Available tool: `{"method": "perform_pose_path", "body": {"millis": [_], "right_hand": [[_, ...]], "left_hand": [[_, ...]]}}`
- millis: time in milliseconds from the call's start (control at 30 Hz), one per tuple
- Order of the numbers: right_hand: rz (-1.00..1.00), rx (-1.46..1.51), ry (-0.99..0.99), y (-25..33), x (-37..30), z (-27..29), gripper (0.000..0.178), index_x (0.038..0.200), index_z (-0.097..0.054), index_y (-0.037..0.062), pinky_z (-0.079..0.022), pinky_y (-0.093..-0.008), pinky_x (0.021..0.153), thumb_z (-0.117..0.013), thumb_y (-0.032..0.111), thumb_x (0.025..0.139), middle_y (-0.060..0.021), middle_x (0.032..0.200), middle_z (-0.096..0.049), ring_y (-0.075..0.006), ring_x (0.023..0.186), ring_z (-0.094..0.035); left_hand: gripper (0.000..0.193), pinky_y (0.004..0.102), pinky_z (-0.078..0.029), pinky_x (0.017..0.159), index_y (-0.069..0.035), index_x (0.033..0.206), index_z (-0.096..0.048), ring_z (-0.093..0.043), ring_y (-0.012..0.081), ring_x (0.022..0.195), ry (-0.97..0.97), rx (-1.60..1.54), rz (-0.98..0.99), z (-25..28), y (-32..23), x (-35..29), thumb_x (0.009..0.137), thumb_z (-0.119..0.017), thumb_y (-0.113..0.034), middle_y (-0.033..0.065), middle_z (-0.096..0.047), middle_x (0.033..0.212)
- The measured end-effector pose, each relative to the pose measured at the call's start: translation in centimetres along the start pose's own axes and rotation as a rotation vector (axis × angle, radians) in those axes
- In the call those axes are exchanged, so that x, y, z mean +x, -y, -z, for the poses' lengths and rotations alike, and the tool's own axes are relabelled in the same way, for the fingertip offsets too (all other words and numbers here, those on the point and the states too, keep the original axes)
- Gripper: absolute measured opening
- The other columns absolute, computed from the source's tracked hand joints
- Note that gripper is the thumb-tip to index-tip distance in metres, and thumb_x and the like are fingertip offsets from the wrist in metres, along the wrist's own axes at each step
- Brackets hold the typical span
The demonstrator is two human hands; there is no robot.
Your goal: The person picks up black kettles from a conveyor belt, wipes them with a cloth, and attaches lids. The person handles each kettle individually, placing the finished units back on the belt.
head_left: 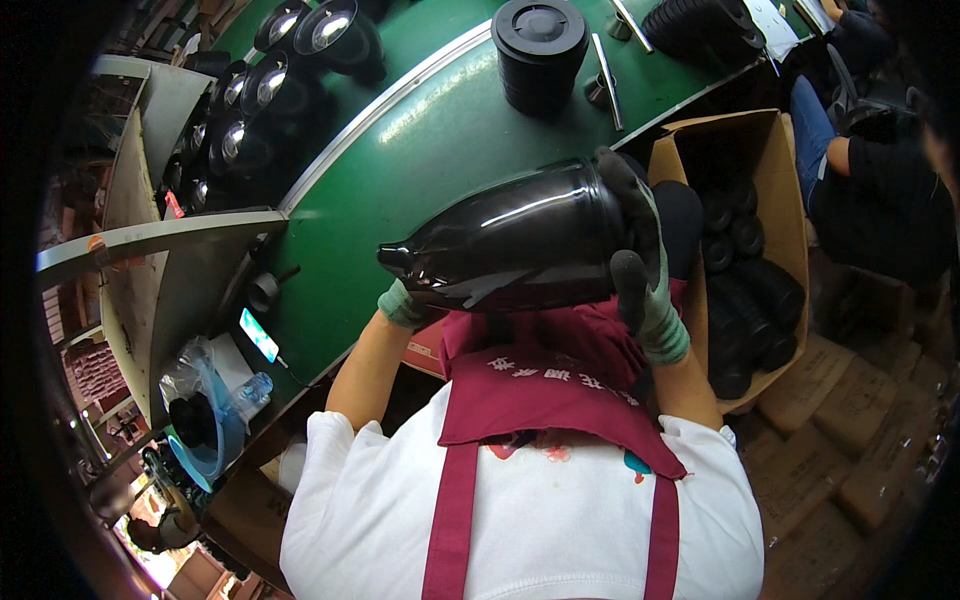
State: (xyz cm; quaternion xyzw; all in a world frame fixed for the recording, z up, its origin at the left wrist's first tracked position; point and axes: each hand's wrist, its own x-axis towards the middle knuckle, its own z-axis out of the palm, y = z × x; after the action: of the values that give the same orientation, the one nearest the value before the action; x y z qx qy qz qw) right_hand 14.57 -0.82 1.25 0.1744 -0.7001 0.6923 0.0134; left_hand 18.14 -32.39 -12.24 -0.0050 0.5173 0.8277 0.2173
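Right grip (pixel 648 250): dark-coated, green-cuffed glove holding the wide end of a glossy black, bullet-shaped shell (pixel 510 235), fingers above, thumb lower down.
Left grip (pixel 401 304): green cuff showing near the narrow end; fingers hidden behind the shell, so their closure cannot be told.
Shell's place: centre of the frame, sideways, stubby tip pointing left, broad rim to the right.
Handling: probably stiff and, if hollow, fairly light for its bulk; the polished skin looks slippery and easily scratched. Plastic or glass cannot be told, so brittle is the safer assumption.
Where to hold: cup the broad rim, with a palm under the tapering body; the slim tip seems a poor place to carry weight.
Below the shell: maroon cloth apron (pixel 550 385).
Beyond it: smooth green tabletop (pixel 400 150), bearing a stack of round black lidded pieces (pixel 540 60) at upper centre.
Right side: open brown cardboard box (pixel 785 150) of black parts.
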Motion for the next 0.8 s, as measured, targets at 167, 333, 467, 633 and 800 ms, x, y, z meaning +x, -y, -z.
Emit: {"method": "perform_pose_path", "body": {"millis": [167,333,467,633,800], "right_hand": [[-0.156,0.179,-0.059,-0.2,-1.8,0.3,0.065,0.158,-0.03,0.0058,-0.041,-0.0308,0.107,-0.052,0.038,0.106,-0.0106,0.157,-0.039,-0.0165,0.132,-0.047],[-0.459,0.344,0.239,2.9,-1.4,4.6,0.09,0.164,-0.018,0.0151,-0.034,-0.0335,0.116,-0.073,0.024,0.094,-0.0068,0.161,-0.029,-0.0192,0.144,-0.035],[-0.441,0.482,0.115,-1.0,-2.3,6.5,0.072,0.157,-0.033,0.0077,-0.036,-0.0326,0.115,-0.067,0.005,0.094,-0.0106,0.149,-0.045,-0.021,0.136,-0.045],[-0.309,-0.046,0.216,3.4,-1.7,8.2,0.064,0.155,-0.035,0.0051,-0.037,-0.0359,0.115,-0.06,0.005,0.096,-0.0146,0.147,-0.047,-0.0239,0.134,-0.048],[-0.179,0.185,-0.076,2.6,-1.7,4.6,0.084,0.158,-0.031,0.0052,-0.04,-0.0361,0.11,-0.063,0.053,0.096,-0.0115,0.153,-0.043,-0.024,0.133,-0.049]], "left_hand": [[0.052,0.0353,-0.049,0.104,0.004,0.13,-0.064,-0.066,0.0194,0.11,-0.124,0.208,-0.074,-6.1,-9.0,2.7,0.084,-0.073,-0.02,0.0108,-0.07,0.121],[0.047,0.0366,-0.05,0.103,0.006,0.129,-0.064,-0.066,0.0229,0.111,-0.057,0.211,-0.081,-1.9,-6.2,1.4,0.091,-0.066,-0.023,0.014,-0.07,0.122],[0.049,0.0369,-0.05,0.102,0.008,0.125,-0.066,-0.069,0.0251,0.109,-0.045,0.625,-0.225,-8.9,-11.0,4.2,0.088,-0.068,-0.024,0.0175,-0.071,0.121],[0.041,0.0368,-0.053,0.099,0.004,0.126,-0.065,-0.067,0.0227,0.11,-0.06,0.13,-0.042,-6.4,-7.3,2.7,0.093,-0.066,-0.019,0.0146,-0.07,0.121],[0.039,0.0352,-0.054,0.098,0.001,0.127,-0.066,-0.068,0.0233,0.105,-0.049,0.044,0.02,-2.3,-2.9,1.0,0.093,-0.069,-0.017,0.0117,-0.072,0.117]]}}
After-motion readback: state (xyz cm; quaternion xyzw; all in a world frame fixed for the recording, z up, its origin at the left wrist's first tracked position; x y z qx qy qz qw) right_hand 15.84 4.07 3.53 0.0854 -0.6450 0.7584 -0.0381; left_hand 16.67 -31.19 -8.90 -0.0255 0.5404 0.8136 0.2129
